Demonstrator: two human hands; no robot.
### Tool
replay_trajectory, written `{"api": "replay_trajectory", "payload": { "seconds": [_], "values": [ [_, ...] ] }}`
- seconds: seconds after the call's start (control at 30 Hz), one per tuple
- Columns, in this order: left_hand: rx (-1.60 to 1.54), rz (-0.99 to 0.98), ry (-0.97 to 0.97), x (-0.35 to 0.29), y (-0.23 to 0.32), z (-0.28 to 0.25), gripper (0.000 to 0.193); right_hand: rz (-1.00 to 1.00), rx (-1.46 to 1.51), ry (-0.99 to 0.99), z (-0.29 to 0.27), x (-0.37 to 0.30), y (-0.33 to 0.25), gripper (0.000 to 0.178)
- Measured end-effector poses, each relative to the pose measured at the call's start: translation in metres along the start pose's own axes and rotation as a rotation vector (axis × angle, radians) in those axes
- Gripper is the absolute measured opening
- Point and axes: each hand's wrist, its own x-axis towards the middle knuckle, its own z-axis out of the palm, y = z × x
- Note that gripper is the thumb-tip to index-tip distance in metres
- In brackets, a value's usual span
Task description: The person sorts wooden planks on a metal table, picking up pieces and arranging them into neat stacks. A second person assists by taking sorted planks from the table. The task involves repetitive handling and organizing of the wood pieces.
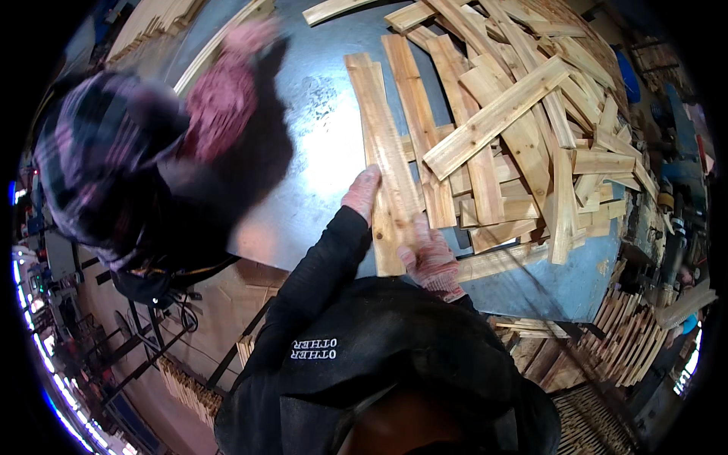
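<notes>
Two overlapping wooden boards, the upper one a long pale board [389,163], lie in front of me, pointing away across the blue-grey table. My left hand [363,195], in a light reddish glove, is closed on the left edge of these boards. Nearer to me, my right hand [434,259], gloved the same way, grips the right edge close to the near end; its fingertips rest on the wood and parts of the fingers are hidden. Just to the right lies another board [421,125] with brown knots.
A large jumbled pile of boards [523,144] covers the right side of the table [318,98]. At the left, a person [114,167] in a plaid top reaches a blurred gloved hand [250,38] toward a long strip of wood. Stacked boards [622,341] stand below the table's right end.
</notes>
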Motion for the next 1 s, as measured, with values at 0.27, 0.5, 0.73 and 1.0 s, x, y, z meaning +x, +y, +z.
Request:
{"api": "replay_trajectory", "payload": {
  "seconds": [0.27, 0.5, 0.73, 1.0],
  "values": [
    [0.254, -0.141, 0.101, -0.034, 0.023, 0.018, 0.055, 0.209, 0.006, 0.553, -0.061, 0.136, -0.002, 0.108],
    [-0.034, -0.069, -0.059, -0.025, -0.003, 0.01, 0.046, 0.508, 0.06, 0.747, -0.066, 0.195, 0.017, 0.103],
    [-0.276, -0.14, 0.01, -0.018, 0.01, 0.01, 0.058, -0.25, 0.294, 0.411, -0.004, 0.074, 0.01, 0.084],
    [-0.041, -0.123, 0.032, -0.025, 0.017, -0.006, 0.096, 0.051, -0.211, 0.37, 0.014, 0.099, 0.014, 0.091]
  ]
}}
